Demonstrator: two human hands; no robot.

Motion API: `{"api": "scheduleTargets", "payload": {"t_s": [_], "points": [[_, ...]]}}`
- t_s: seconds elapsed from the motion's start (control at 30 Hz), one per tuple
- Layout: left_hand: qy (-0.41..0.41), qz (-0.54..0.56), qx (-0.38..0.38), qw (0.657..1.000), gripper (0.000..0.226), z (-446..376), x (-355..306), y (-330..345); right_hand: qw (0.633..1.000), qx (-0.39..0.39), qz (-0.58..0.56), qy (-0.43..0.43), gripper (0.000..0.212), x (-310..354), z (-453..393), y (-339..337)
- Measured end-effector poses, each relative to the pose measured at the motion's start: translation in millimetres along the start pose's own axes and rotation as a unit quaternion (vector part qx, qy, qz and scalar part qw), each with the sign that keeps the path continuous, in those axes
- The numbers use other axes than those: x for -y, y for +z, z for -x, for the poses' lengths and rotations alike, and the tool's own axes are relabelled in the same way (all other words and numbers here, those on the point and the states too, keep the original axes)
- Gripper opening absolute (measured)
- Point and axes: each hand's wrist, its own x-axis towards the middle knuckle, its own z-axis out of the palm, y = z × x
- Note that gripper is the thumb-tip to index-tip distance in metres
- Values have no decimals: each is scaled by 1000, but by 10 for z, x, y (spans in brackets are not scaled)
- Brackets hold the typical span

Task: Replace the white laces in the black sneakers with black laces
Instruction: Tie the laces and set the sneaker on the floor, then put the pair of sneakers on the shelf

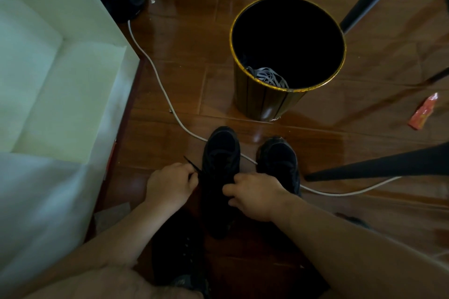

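No legible brand or writing anywhere; sneakers too dark to read. Glossy brown wood-pattern floor [184, 85], white cable [155, 75] running across it, white cabinet [60, 94] to the left of the hands. Beyond the fingers: gold-rimmed bin [264, 102] containing pale laces [267, 76]. Left hand [168, 184] curled, pinching black lace [192, 165] beside left sneaker [221, 153]. Right hand [255, 195] bent over the same sneaker's tongue; grip there not discernible. Right sneaker [279, 155] just beyond right hand.
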Motion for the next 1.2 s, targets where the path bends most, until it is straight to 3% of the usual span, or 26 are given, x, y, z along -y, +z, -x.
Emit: {"api": "scheduleTargets", "payload": {"t_s": [0.1,0.2,0.27,0.33,0.43,0.57,0.67,0.73,0.83,0.97,1.03,1.1,1.2], "points": [[17,-6,27,999,29,6,-56,49,999,-3,-3,-42,28,-120,144,-8],[51,-12,9,999,30,14,-108,73,994,-17,-7,111,42,-228,150,12],[64,-28,-13,997,29,0,-135,59,970,-8,-104,221,52,-180,50,36],[68,-41,-16,997,27,-29,-131,59,935,-1,-233,269,50,-139,-30,66],[38,-9,3,999,27,-36,-46,77,949,6,-250,193,38,-175,29,110],[7,62,12,998,26,13,-37,139,990,-19,-89,112,22,-242,194,136],[-22,137,21,990,26,36,-34,174,972,-110,-167,122,33,-235,292,239],[-48,263,81,960,25,79,-29,200,940,-194,-223,173,47,-254,431,345],[-118,469,183,856,51,205,-106,260,898,-245,-250,267,47,-348,708,526],[-116,464,241,845,75,293,-188,447,853,-262,-279,355,34,-465,1087,765],[-135,485,268,822,81,329,-225,531,820,-239,-325,407,39,-510,1258,914],[-155,520,283,791,88,364,-279,590,797,-163,-398,425,64,-542,1346,1051],[-155,524,287,787,86,380,-356,632,762,-78,-493,413,77,-474,1302,1141]]}}
